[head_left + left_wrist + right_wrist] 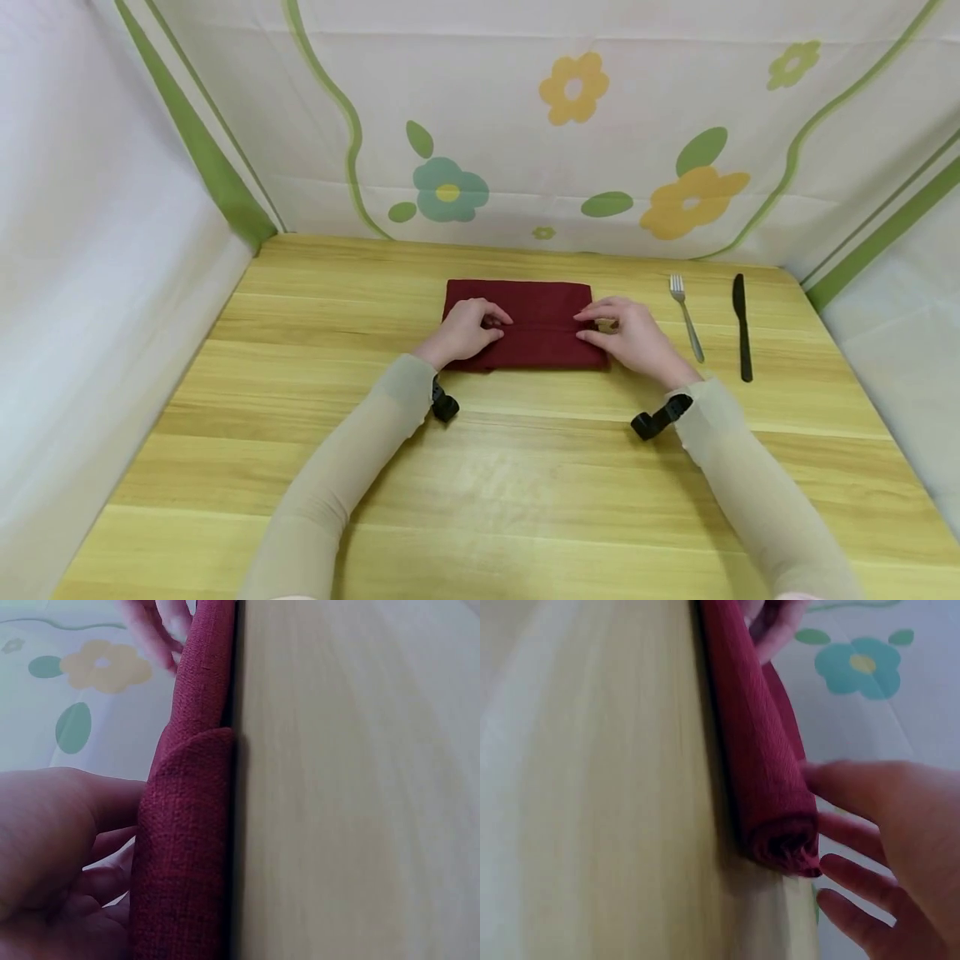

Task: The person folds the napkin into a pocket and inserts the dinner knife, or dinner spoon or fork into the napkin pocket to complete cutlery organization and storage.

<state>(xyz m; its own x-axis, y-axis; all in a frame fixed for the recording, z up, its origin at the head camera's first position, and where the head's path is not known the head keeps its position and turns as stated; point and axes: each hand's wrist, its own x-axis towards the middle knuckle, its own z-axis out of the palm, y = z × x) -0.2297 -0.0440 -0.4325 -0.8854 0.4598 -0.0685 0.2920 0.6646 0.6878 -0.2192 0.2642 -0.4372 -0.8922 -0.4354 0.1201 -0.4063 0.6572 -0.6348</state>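
A dark red folded cloth (536, 354) lies flat on the table, with a seam or fold line running across its middle. My left hand (468, 327) rests on its left part, fingers bent and thumb apart from the fingertips. At the right end my right hand (633, 333) touches the cloth with thumb and fingertips, a gap between them. The right wrist view shows the cloth's end (784, 844) as rolled layers beside the right fingers. A small tan thing (607, 325) shows under the right hand, mostly hidden; its kind cannot be told.
Right of the cloth lie a silver fork (684, 312) and, farther right, a black knife (742, 329), both on the wooden table (487, 500). A white curtain (510, 142) with printed flowers stands behind the table's far edge, and white fabric hangs at both sides.
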